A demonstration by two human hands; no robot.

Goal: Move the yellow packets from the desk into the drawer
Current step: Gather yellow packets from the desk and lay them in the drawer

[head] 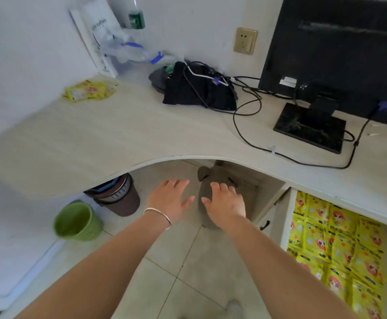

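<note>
Reaching forward side by side, the left hand [168, 196] and right hand [226, 201] hang below the curved front edge of the desk [119, 139], fingers straight and loosely spread — neither holds anything. Open tiled floor lies beneath both forearms.

The yellow packets [89, 89] lie in a small heap at the far left corner of the desktop, near the wall and well apart from both hands. A broad stretch of pale surface separates heap and front edge.

At right, the drawer [287, 215] stands pulled out under the desk edge. It is packed with stored packets [335, 245] in overlapping rows, each printed with a cartoon face; the lettering is too small to read.

A white bag [98, 31] leaning on the wall reads "coffee". Beside it stands a bottle [136, 18] whose green label is unreadable.

Mid-desk — a black bag [197, 88], trailing cables [355, 143] and the monitor [335, 42].

Under the desk stand a green bin [78, 221] and a brown bin [119, 196]. A grey plush shape [211, 178] is partly covered in view by the right hand.
</note>
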